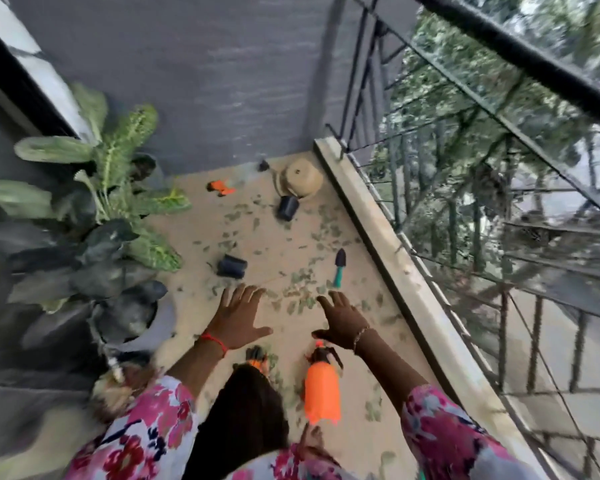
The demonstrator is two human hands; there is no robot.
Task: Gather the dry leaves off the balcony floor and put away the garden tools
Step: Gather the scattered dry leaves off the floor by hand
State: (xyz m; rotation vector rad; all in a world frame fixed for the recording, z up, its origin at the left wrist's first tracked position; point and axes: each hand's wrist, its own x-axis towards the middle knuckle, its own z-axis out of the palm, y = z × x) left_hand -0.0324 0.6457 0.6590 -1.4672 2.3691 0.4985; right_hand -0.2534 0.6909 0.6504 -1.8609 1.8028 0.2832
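— What are your hands holding?
— Nothing. My left hand (238, 318) and right hand (340, 320) hover over the balcony floor (291, 341), fingers spread.
— The leaves, the tools?
— Dry leaves (300, 299) lie scattered mid-floor. The trowel (339, 266) lies near the railing-side edge, and the orange sprayer (321, 393) lies toward the near end.

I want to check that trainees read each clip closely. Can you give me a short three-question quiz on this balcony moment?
1. True or false: the left hand and the right hand are both open and hold nothing.
2. What colour is the handle of the trowel? A) red B) green C) yellow
3. Fill in: the dry leaves lie scattered on the balcony ____.

Key: 1 true; 2 B; 3 floor.
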